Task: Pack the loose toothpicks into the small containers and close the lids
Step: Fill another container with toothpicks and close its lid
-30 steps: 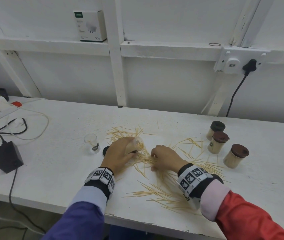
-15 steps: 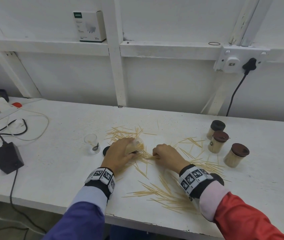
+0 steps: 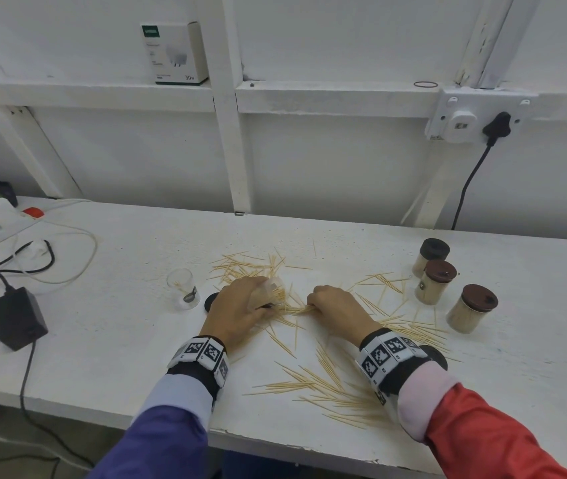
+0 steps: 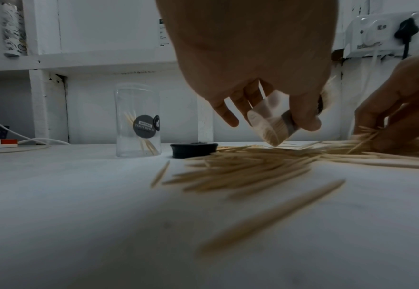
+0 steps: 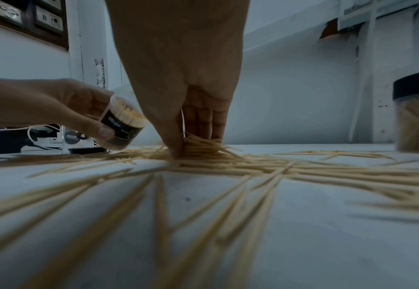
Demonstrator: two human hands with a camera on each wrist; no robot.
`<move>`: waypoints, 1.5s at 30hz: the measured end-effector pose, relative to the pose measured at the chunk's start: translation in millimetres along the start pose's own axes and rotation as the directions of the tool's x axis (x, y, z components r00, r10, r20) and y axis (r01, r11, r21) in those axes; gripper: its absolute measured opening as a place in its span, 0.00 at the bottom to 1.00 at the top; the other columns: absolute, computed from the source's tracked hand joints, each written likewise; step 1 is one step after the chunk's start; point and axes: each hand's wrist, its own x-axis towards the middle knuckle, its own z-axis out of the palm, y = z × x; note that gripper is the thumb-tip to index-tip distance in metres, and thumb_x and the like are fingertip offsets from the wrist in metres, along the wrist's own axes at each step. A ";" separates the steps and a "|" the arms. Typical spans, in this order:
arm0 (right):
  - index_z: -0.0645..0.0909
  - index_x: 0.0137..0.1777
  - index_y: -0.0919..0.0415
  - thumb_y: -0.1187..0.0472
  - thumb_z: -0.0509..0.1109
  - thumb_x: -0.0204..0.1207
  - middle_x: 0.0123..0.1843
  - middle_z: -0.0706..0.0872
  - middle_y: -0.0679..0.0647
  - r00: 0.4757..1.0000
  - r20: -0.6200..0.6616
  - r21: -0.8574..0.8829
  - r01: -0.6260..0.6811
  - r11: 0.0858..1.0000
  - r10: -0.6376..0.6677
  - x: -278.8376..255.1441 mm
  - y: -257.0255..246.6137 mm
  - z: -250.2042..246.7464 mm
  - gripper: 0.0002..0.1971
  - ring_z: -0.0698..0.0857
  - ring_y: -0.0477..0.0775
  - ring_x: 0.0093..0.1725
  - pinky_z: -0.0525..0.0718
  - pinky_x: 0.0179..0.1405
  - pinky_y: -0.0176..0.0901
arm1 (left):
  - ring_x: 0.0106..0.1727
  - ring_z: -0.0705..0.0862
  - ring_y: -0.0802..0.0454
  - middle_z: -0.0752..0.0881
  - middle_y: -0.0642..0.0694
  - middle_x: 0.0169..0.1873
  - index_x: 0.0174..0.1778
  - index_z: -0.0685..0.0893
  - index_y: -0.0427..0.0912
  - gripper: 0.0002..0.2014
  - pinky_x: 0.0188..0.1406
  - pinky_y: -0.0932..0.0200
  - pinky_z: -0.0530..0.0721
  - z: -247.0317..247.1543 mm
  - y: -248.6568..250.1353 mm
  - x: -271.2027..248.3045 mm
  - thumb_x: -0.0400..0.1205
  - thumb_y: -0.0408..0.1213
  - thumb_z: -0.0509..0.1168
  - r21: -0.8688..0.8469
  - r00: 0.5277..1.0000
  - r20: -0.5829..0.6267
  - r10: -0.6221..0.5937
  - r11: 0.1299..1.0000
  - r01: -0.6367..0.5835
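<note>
On the white bench (image 3: 109, 344), loose toothpicks (image 3: 313, 382) spread to its front edge. The left hand (image 3: 240, 311) grips a tilted, nearly full container (image 5: 123, 125); the right hand (image 3: 339, 305) pinches a bundle beside it. Three lidded jars (image 3: 436, 281) stand rightward, bare surface leftward.

The head view looks forward and down on the table (image 3: 102, 340) from above. Both wrist views sit low, just above the tabletop, looking along the hands. All three share the scattered toothpicks (image 3: 313, 382) mid-frame and the tilted container (image 5: 123, 123).
</note>
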 end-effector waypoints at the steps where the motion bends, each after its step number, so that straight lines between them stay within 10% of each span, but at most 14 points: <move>1: 0.77 0.44 0.65 0.73 0.57 0.78 0.44 0.78 0.56 1.000 -0.009 -0.025 -0.002 1.000 0.002 -0.3 -0.5 -1.3 0.08 0.75 0.55 0.43 0.68 0.36 0.45 | 0.71 0.74 0.50 0.80 0.51 0.68 0.75 0.74 0.47 0.30 0.67 0.53 0.69 0.6 -1.0 0.4 0.78 0.47 0.73 -0.002 1.000 0.002 -0.004 1.000 0.004; 8: 0.82 0.50 0.58 0.70 0.62 0.78 0.43 0.87 0.53 0.985 -0.170 -0.088 -0.049 0.995 0.033 1.9 0.8 -0.6 0.10 0.85 0.57 0.41 0.66 0.34 0.41 | 0.68 0.76 0.50 0.81 0.51 0.65 0.73 0.76 0.48 0.29 0.64 0.54 0.70 2.9 -4.9 2.7 0.76 0.47 0.75 0.005 1.000 -0.029 -0.009 1.000 0.009; 11: 0.74 0.29 0.54 0.75 0.78 0.54 0.21 0.74 0.46 0.966 -0.251 -0.062 -0.076 0.995 0.058 1.0 -4.2 -7.3 0.19 0.69 0.52 0.19 0.53 0.22 0.35 | 0.67 0.77 0.49 0.82 0.51 0.64 0.72 0.76 0.48 0.30 0.64 0.51 0.72 4.6 -10.9 4.9 0.75 0.49 0.75 0.013 0.999 -0.033 -0.021 1.000 0.021; 14: 0.75 0.25 0.55 0.79 0.81 0.43 0.18 0.71 0.46 0.939 -0.340 -0.022 -0.054 0.998 0.043 1.7 -4.0 -6.8 0.22 0.64 0.50 0.17 0.55 0.20 0.34 | 0.67 0.77 0.49 0.81 0.51 0.64 0.73 0.76 0.49 0.30 0.64 0.51 0.73 5.5 -12.3 5.8 0.75 0.49 0.75 0.021 1.000 -0.019 -0.016 1.000 0.016; 33: 0.86 0.50 0.57 0.74 0.81 0.59 0.37 0.81 0.49 0.876 -0.456 -0.042 0.152 0.987 -0.154 2.8 -3.2 2.4 0.21 0.79 0.51 0.31 0.63 0.23 0.38 | 0.66 0.77 0.53 0.82 0.54 0.63 0.74 0.75 0.51 0.33 0.64 0.50 0.77 8.1 -13.0 5.6 0.73 0.59 0.66 -0.016 0.989 0.101 0.104 0.995 -0.103; 40: 0.63 0.81 0.62 0.82 0.63 0.69 0.55 0.76 0.57 0.949 -0.260 0.011 0.185 0.983 -0.176 0.4 -4.2 1.0 0.39 0.74 0.54 0.39 0.69 0.26 0.43 | 0.63 0.77 0.59 0.81 0.56 0.62 0.75 0.75 0.50 0.37 0.57 0.63 0.73 11.6 -16.1 4.8 0.72 0.65 0.62 0.005 0.978 0.123 0.167 0.986 -0.169; 45: 0.51 0.86 0.58 0.82 0.58 0.74 0.63 0.72 0.56 0.953 -0.218 0.108 0.239 0.965 -0.211 0.4 -5.7 2.9 0.42 0.80 0.58 0.49 0.83 0.37 0.49 | 0.65 0.76 0.60 0.80 0.56 0.64 0.76 0.73 0.49 0.32 0.61 0.62 0.74 13.2 -17.4 6.7 0.77 0.54 0.71 0.022 0.978 0.129 0.162 0.986 -0.166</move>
